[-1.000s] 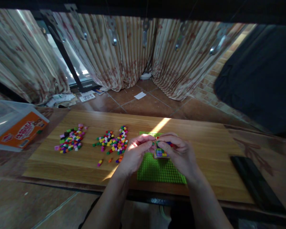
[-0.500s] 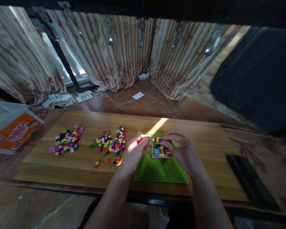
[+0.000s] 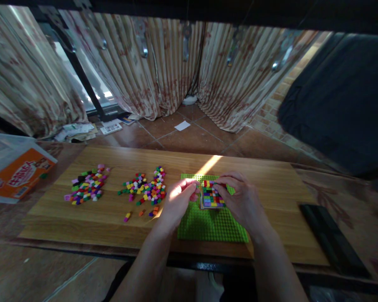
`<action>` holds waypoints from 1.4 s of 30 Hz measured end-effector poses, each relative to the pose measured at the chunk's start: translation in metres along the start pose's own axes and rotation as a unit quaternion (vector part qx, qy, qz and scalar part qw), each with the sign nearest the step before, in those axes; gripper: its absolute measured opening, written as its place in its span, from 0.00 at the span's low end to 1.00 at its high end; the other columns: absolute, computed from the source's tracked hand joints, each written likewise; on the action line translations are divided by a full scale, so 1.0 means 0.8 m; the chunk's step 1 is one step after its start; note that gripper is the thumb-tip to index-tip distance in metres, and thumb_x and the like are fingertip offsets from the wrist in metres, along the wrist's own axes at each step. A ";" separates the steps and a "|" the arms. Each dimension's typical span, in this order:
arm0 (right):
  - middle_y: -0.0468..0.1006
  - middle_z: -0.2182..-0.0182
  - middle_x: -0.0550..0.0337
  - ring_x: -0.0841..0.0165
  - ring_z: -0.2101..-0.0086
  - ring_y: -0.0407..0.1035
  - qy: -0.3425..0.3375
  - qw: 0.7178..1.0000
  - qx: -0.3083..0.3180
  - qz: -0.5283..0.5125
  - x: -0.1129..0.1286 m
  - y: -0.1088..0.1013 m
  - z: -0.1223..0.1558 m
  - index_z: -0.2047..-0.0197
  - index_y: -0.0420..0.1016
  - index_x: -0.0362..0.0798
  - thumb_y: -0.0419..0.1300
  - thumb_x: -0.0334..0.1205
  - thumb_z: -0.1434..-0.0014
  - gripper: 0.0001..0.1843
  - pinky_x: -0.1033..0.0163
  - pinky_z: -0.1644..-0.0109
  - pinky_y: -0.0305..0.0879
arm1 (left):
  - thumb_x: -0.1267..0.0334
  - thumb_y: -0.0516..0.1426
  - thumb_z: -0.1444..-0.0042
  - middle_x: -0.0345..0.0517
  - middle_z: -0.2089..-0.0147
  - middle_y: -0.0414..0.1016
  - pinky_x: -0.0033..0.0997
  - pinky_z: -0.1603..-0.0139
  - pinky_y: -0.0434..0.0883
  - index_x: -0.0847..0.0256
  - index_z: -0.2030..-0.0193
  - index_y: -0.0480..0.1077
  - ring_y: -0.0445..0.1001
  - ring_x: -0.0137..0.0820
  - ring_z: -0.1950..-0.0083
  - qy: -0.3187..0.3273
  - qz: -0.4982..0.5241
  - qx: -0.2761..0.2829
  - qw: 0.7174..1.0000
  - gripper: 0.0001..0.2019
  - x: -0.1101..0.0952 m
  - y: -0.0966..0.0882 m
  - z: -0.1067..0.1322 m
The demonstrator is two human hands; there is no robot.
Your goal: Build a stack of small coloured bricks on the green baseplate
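Observation:
A square block of small multicoloured toy bricks (image 3: 211,198) stands on a green studded baseplate (image 3: 208,228). At the block's left side is my left hand (image 3: 180,199), its thumb and fingertips pinched together. Whatever lies between those fingertips is too small to make out. My right hand (image 3: 241,199) reaches over the block from the right, with thumb and fingers drawn together at its top. The fingers cover the block's upper right part, and I cannot tell whether they grip a brick there.
Loose bricks lie in one pile (image 3: 88,184) at the left of the wooden board (image 3: 97,224) and in another pile (image 3: 148,188) nearer the baseplate. A clear tub with an orange label (image 3: 20,174) stands far left. A dark flat object (image 3: 332,239) lies at the right edge.
Both hands stay almost where they were at the brick block. The right fingers have shifted very slightly over its top. The loose piles look the same.

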State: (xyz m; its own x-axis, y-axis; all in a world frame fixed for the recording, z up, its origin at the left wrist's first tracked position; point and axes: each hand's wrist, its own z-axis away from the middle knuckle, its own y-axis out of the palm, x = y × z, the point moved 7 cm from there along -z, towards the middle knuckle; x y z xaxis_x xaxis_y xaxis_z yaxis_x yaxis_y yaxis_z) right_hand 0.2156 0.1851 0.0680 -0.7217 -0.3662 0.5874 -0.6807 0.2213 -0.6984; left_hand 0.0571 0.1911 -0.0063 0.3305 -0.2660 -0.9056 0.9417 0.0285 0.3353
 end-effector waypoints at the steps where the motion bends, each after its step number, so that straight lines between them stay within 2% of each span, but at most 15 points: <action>1: 0.78 0.65 0.56 0.63 0.62 0.71 -0.004 1.000 0.003 0.009 0.002 0.001 0.000 0.67 0.80 0.52 0.59 0.36 0.40 0.08 0.54 0.56 0.68 | 0.59 0.62 0.51 0.39 0.73 0.73 0.22 0.71 0.63 0.64 0.66 0.75 0.66 0.22 0.74 -0.001 -0.001 -0.001 1.000 0.10 0.000 0.000 0.000; 6: 0.78 0.65 0.55 0.62 0.62 0.70 -0.010 0.999 0.015 0.047 0.007 0.008 -0.001 0.67 0.79 0.51 0.59 0.35 0.41 0.07 0.54 0.55 0.67 | 0.59 0.62 0.50 0.39 0.73 0.73 0.22 0.71 0.63 0.64 0.66 0.75 0.66 0.22 0.74 -0.007 -0.011 -0.003 1.000 0.09 0.001 0.000 0.001; 11: 0.78 0.66 0.56 0.61 0.62 0.70 0.015 0.999 0.010 0.037 0.007 0.009 -0.003 0.68 0.80 0.51 0.60 0.35 0.41 0.06 0.53 0.55 0.67 | 0.60 0.61 0.49 0.39 0.72 0.73 0.22 0.71 0.63 0.65 0.65 0.75 0.67 0.22 0.73 0.005 -0.023 0.001 1.000 0.10 -0.003 -0.001 0.003; 15: 0.78 0.66 0.57 0.62 0.62 0.71 0.043 0.999 -0.001 -0.004 -0.001 0.008 -0.001 0.68 0.81 0.52 0.62 0.36 0.42 0.05 0.53 0.55 0.68 | 0.59 0.61 0.48 0.39 0.72 0.73 0.22 0.71 0.63 0.65 0.66 0.75 0.67 0.22 0.73 0.015 -0.035 0.001 0.999 0.10 -0.007 -0.002 0.004; 24: 0.78 0.59 0.58 0.61 0.57 0.72 0.081 0.990 -0.047 -0.107 -0.039 0.012 0.010 0.68 0.83 0.58 0.68 0.41 0.48 0.02 0.49 0.51 0.69 | 0.61 0.59 0.46 0.39 0.71 0.73 0.22 0.70 0.63 0.65 0.66 0.75 0.67 0.23 0.73 0.016 -0.053 0.007 0.998 0.08 -0.003 -0.003 0.001; 33: 0.77 0.57 0.57 0.60 0.56 0.72 0.106 0.986 -0.043 -0.118 -0.043 0.019 0.009 0.67 0.83 0.56 0.67 0.41 0.48 0.03 0.47 0.49 0.69 | 0.62 0.58 0.45 0.39 0.73 0.72 0.21 0.72 0.62 0.65 0.67 0.74 0.66 0.22 0.74 0.010 -0.061 -0.004 0.998 0.08 -0.005 -0.003 0.002; 37: 0.78 0.57 0.57 0.61 0.56 0.73 0.116 0.984 -0.045 -0.128 -0.044 0.014 0.009 0.66 0.82 0.55 0.69 0.40 0.50 0.06 0.48 0.48 0.69 | 0.61 0.59 0.46 0.39 0.73 0.72 0.21 0.71 0.63 0.65 0.67 0.74 0.66 0.22 0.73 0.014 -0.064 0.000 0.998 0.08 -0.006 -0.003 0.002; 42: 0.79 0.57 0.56 0.61 0.56 0.74 0.147 0.963 -0.055 -0.221 -0.056 0.011 0.010 0.62 0.81 0.54 0.65 0.43 0.46 0.08 0.51 0.53 0.71 | 0.60 0.59 0.46 0.39 0.72 0.72 0.22 0.70 0.63 0.65 0.67 0.74 0.66 0.23 0.73 0.012 -0.070 -0.004 0.997 0.09 -0.003 -0.004 0.002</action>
State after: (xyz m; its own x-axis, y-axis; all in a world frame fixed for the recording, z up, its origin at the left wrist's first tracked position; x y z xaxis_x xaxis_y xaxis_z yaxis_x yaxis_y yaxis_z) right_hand 0.2427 0.1965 0.0324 -0.3521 -0.1777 0.9189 -0.9268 0.2029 -0.3159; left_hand 0.0529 0.1901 -0.0048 0.1978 -0.2440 -0.9494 0.9790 -0.0002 0.2041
